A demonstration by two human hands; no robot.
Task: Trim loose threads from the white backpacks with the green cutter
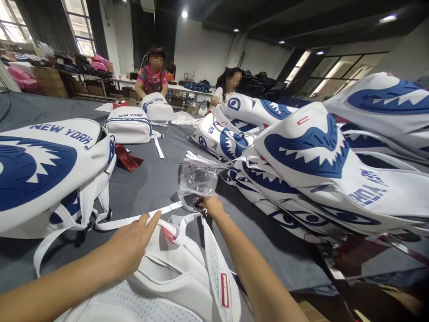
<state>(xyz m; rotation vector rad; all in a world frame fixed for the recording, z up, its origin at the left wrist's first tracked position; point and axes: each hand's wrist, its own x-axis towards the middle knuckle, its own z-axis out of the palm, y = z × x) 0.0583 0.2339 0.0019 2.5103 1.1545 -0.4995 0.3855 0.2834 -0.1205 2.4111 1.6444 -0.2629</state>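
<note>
A white backpack (174,273) lies back-side up right in front of me, straps spread on the grey table (150,179). My left hand (129,243) rests flat on its top, fingers stretched out toward a white strap (134,219). My right hand (211,206) reaches further out, fingers closed at the lower edge of a crumpled clear plastic bag (197,181). Small dark items show under the fingertips; I cannot make them out.
A stuffed white "NEW YORK" backpack (47,170) with a blue shark mouth stands at my left. A pile of flat shark-print backpacks (311,170) fills the right. Red tags (126,157) lie mid-table. Two other people (152,76) work at the far end beside more backpacks (129,125).
</note>
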